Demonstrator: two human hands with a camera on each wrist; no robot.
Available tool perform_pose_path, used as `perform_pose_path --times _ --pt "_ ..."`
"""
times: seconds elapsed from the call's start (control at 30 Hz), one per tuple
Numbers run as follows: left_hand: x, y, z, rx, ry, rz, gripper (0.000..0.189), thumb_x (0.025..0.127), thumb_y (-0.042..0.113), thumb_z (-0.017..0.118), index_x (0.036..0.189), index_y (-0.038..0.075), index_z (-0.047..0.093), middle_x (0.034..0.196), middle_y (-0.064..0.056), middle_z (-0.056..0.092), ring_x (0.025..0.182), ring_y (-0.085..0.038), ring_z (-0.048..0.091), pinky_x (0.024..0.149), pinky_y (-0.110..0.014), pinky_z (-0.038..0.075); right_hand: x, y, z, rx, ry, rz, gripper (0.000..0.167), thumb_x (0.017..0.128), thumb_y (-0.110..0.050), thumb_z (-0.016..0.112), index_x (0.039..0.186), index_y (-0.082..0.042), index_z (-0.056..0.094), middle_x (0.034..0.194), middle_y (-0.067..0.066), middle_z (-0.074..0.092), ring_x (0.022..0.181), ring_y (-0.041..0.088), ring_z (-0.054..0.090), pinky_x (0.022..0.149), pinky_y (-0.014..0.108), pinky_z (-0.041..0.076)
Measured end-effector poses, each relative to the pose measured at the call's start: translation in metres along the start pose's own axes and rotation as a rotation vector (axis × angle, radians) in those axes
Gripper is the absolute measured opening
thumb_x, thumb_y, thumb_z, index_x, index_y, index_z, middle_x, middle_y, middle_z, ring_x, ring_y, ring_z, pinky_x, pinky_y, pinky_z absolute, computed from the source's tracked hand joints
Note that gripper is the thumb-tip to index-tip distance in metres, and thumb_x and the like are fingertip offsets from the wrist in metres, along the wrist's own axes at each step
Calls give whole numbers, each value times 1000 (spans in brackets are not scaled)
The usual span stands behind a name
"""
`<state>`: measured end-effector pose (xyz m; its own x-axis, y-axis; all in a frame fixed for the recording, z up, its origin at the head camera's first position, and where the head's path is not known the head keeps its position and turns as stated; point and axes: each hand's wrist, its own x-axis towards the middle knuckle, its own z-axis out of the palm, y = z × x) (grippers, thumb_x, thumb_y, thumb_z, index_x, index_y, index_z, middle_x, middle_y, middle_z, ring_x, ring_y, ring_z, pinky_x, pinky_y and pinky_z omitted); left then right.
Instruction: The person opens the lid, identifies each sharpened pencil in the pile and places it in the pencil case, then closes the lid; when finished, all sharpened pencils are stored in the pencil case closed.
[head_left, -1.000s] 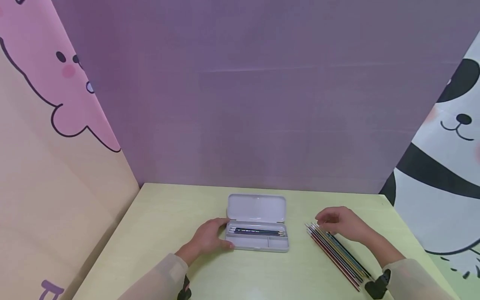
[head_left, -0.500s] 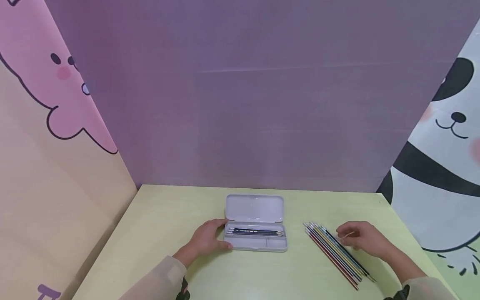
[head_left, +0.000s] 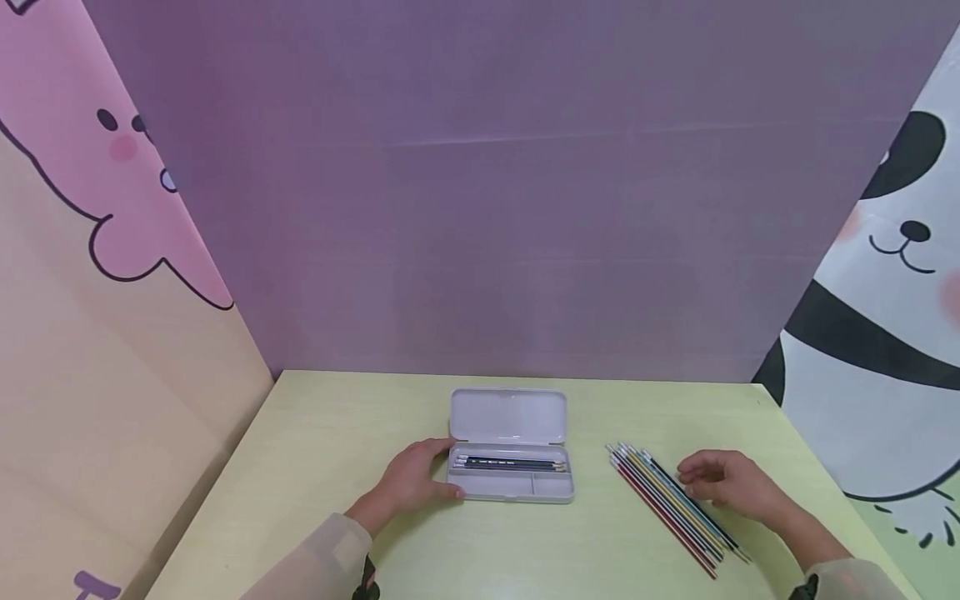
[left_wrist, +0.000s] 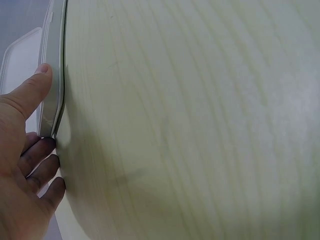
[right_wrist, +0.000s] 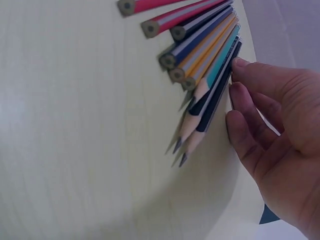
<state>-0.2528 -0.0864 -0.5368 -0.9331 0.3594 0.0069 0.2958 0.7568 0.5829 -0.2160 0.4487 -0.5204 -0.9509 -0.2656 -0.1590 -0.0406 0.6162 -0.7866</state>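
Note:
A pale pencil case [head_left: 487, 483] lies on the table with its lid [head_left: 508, 414] raised. Several dark pencils [head_left: 512, 464] lie in its rear compartment. My left hand [head_left: 408, 479] holds the case's left end, thumb [left_wrist: 35, 90] on the front wall and the other fingers around the side. To the right, a slanting row of loose pencils [head_left: 667, 508] in red, black, blue, yellow and green lies on the table. Beside it is my right hand [head_left: 735, 483], fingers loosely bent, thumb tip right at the outermost black pencil [right_wrist: 216, 102]. Two pencils there point their sharpened tips toward me.
The light wooden table [head_left: 360, 400] ends at a purple backdrop [head_left: 480, 208]. A side panel with a pink cartoon [head_left: 127, 208] stands on the left, and a panda panel [head_left: 885, 333] on the right.
My right hand has moved from above the pencils' far ends to the right and nearer, down beside the row's right edge. My left hand stays on the pencil case.

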Motion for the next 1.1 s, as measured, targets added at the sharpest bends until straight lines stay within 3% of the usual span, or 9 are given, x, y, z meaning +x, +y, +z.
perform_pose_path --times 0.23,0.5,0.6,0.83,1.1 --pt "0 0 0 -5 0 0 89 75 47 90 149 12 53 149 -12 57 140 -37 50 116 -57 40 -1 1 2 -37 20 -1 30 95 -9 71 122 2 67 112 16 73 88 13 70 67 30 56" --pt "1 -2 1 -3 2 6 90 75 48 90 149 12 53 148 -12 57 139 -37 50 116 -56 41 3 -3 9 -150 75 -91 24 90 -8 75 113 -3 71 100 8 73 81 1 63 61 26 55" --pt "1 -2 1 -7 -1 1 90 75 48 90 149 12 53 149 -12 57 140 -37 50 116 -56 41 3 -7 9 -191 90 -78 23 89 -8 76 111 -4 72 98 6 73 79 1 62 60 25 55" --pt "1 0 0 -9 -1 -1 89 75 46 90 149 11 53 148 -12 57 139 -38 50 116 -57 41 8 -15 11 -339 123 -52 20 86 -9 78 106 -10 75 95 -1 72 85 9 65 71 23 55" --pt "1 0 1 6 -3 -1 90 75 47 90 149 12 53 149 -12 57 140 -37 50 116 -56 41 10 -14 9 -332 122 -82 21 84 -8 79 104 -8 76 92 -1 72 81 2 63 70 22 55"
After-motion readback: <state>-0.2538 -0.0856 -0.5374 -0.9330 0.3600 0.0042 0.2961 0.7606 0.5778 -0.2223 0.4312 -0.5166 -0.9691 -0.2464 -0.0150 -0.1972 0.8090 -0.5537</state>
